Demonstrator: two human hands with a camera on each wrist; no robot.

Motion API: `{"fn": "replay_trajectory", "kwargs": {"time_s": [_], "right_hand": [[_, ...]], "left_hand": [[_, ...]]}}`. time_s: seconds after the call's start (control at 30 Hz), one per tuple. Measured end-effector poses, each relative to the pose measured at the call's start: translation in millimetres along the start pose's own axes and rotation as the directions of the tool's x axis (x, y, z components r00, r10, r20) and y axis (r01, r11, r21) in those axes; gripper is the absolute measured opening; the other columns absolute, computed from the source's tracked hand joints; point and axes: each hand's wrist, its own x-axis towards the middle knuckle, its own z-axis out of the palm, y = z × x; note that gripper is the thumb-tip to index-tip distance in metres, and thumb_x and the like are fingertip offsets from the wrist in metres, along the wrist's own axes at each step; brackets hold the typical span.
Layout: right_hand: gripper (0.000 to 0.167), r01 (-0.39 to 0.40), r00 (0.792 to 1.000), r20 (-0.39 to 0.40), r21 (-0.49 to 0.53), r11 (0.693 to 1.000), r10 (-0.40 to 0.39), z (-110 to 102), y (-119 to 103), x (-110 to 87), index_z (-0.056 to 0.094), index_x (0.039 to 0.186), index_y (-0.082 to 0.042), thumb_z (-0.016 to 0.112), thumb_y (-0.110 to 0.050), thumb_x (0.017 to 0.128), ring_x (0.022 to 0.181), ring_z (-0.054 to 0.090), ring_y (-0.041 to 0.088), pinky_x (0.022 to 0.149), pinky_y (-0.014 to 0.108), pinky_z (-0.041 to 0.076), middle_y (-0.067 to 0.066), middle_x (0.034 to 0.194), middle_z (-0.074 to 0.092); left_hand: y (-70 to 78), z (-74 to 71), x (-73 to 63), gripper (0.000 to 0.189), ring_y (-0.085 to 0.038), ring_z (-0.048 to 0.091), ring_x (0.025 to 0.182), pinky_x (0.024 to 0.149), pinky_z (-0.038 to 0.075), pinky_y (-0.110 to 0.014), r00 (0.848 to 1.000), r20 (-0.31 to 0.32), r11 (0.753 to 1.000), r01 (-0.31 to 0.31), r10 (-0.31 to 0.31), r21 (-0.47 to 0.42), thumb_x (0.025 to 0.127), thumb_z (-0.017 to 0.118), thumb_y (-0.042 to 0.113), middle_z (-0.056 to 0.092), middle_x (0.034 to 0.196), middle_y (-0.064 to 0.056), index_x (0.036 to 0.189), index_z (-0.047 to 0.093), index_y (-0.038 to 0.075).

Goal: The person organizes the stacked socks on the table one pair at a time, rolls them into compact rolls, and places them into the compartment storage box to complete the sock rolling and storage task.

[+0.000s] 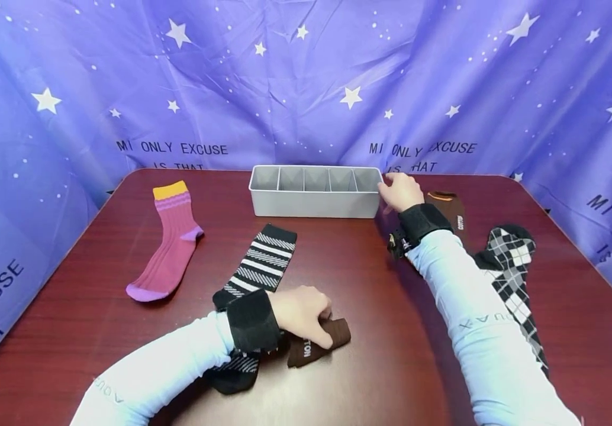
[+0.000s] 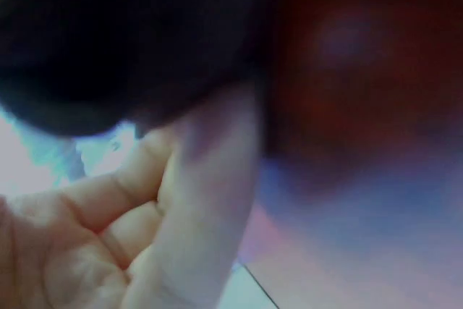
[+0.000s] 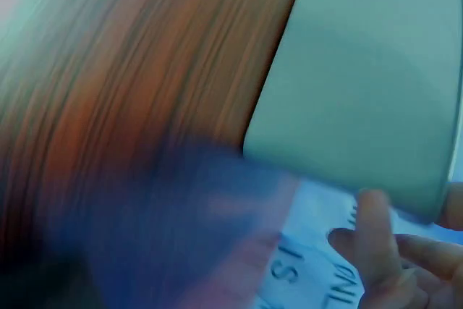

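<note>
Plainly, our left hand [image 1: 302, 313] is over the brown sock [image 1: 341, 332] near the front of the table [image 1: 391, 361]. Its thumb [image 1: 322, 338] lies across the sock's near side and its fingers bend over the far side, so that we pinch the cloth between them; the cuff sticks out beyond the thumb. The striped sock [image 1: 263, 260] passes beneath that wrist. Our right hand [image 1: 404, 190] is at the right end of the grey box [image 1: 313, 205], fingertips touching the end wall near the rim; its fingers are partly bent and a little apart, but we cannot tell whether they pinch the wall.

Only the head view shows us the box's row of five compartments, the pink sock [image 1: 173, 251] well to the left, and the other brown sock [image 1: 451, 208] and the checked sock [image 1: 521, 284] beside our right arm. The left wrist view adds the palm side: lower fingers curled in, thumb up against a dark, blurred shape that we cannot name. The right wrist view brings us close to the box's long side, with one fingertip against its end and another at the corner, lettered curtain [image 3: 289, 269] behind.
</note>
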Motion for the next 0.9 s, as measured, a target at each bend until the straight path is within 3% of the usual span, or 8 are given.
{"fn": "replay_trajectory", "kwargs": {"time_s": [0.1, 0.2, 0.4, 0.5, 0.57, 0.63, 0.73, 0.9], "right_hand": [[0.043, -0.030, 1.000, 0.003, 0.132, 0.991, 0.030, 10, 3, 4.8, 0.046, 0.122, -0.006, 0.039, -0.021, 0.082, 0.064, 0.064, 0.029, 0.059, 0.037, 0.047, 0.017, 0.066, 0.064], [0.043, -0.038, 0.999, -0.011, 0.170, 0.985, 0.040, 15, 4, 7.6, 0.047, 0.122, -0.008, 0.037, -0.018, 0.081, 0.067, 0.063, 0.030, 0.055, 0.035, 0.046, 0.020, 0.084, 0.064], [0.053, 0.076, 0.997, -0.041, 0.167, 0.983, -0.070, 18, 8, 18.8, 0.032, 0.129, 0.004, 0.032, -0.005, 0.076, 0.116, 0.037, 0.040, 0.095, 0.046, 0.031, 0.026, 0.128, 0.036], [0.058, 0.113, 0.994, -0.023, 0.212, 0.971, -0.111, 19, 10, 21.1, 0.025, 0.130, 0.009, 0.030, 0.001, 0.072, 0.121, 0.029, 0.039, 0.099, 0.044, 0.026, 0.028, 0.131, 0.029], [0.059, 0.118, 0.993, -0.018, 0.221, 0.968, -0.117, 19, 10, 21.3, 0.025, 0.129, 0.009, 0.030, 0.002, 0.071, 0.121, 0.030, 0.039, 0.098, 0.044, 0.027, 0.028, 0.131, 0.029], [0.059, 0.119, 0.993, -0.012, 0.222, 0.968, -0.120, 17, 11, 20.1, 0.025, 0.129, 0.009, 0.030, 0.002, 0.071, 0.119, 0.033, 0.038, 0.096, 0.044, 0.029, 0.028, 0.131, 0.029], [0.059, 0.113, 0.993, 0.003, 0.215, 0.970, -0.117, 14, 13, 16.3, 0.024, 0.129, 0.009, 0.031, 0.002, 0.071, 0.110, 0.039, 0.035, 0.090, 0.043, 0.032, 0.028, 0.131, 0.029], [0.059, 0.116, 0.993, 0.009, 0.221, 0.968, -0.121, 16, 16, 12.1, 0.025, 0.130, 0.008, 0.031, 0.002, 0.072, 0.108, 0.040, 0.034, 0.089, 0.044, 0.034, 0.028, 0.131, 0.030]], "left_hand": [[0.7, 4.1, -2.1, 0.021, -0.003, 0.039, 0.053, 0.048, 0.033, -0.015, 1.000, -0.022, 1.000, -0.022, 0.022, -0.011, 0.064, 0.065, 0.028, 0.043, 0.060, 0.010, 0.074, 0.054, 0.014], [0.1, 4.4, -3.5, 0.022, -0.003, 0.039, 0.054, 0.049, 0.033, -0.014, 0.999, -0.031, 0.999, -0.034, 0.034, -0.012, 0.065, 0.066, 0.026, 0.044, 0.063, 0.011, 0.079, 0.055, 0.014], [-8.4, -11.7, -6.9, 0.021, -0.001, 0.038, 0.053, 0.050, 0.033, -0.013, 0.995, -0.087, 0.997, -0.045, 0.039, -0.062, 0.064, 0.066, 0.022, 0.043, 0.059, 0.011, 0.078, 0.056, 0.012], [-16.3, -32.7, -11.9, 0.019, -0.002, 0.043, 0.051, 0.048, 0.038, -0.017, 0.988, -0.155, 0.988, 0.003, -0.027, -0.155, 0.065, 0.065, 0.018, 0.049, 0.060, 0.008, 0.079, 0.054, 0.012], [-27.5, -51.1, -14.5, 0.019, -0.005, 0.049, 0.053, 0.049, 0.042, -0.020, 0.966, -0.247, 0.979, 0.032, -0.082, -0.202, 0.065, 0.064, 0.017, 0.056, 0.066, 0.003, 0.081, 0.054, 0.011], [-40.9, -71.4, -16.5, 0.020, -0.008, 0.054, 0.057, 0.052, 0.045, -0.022, 0.923, -0.355, 0.967, 0.057, -0.146, -0.249, 0.067, 0.064, 0.017, 0.061, 0.072, -0.001, 0.083, 0.055, 0.010], [-60.3, -99.9, -17.2, 0.023, -0.014, 0.057, 0.066, 0.059, 0.046, -0.024, 0.816, -0.525, 0.952, 0.097, -0.243, -0.289, 0.070, 0.064, 0.020, 0.062, 0.081, -0.005, 0.087, 0.056, 0.008], [-79.8, -132.5, -11.0, 0.026, -0.021, 0.057, 0.076, 0.067, 0.044, -0.030, 0.562, -0.734, 0.921, 0.164, -0.381, -0.353, 0.072, 0.064, 0.021, 0.062, 0.086, -0.011, 0.090, 0.056, 0.004]]}}
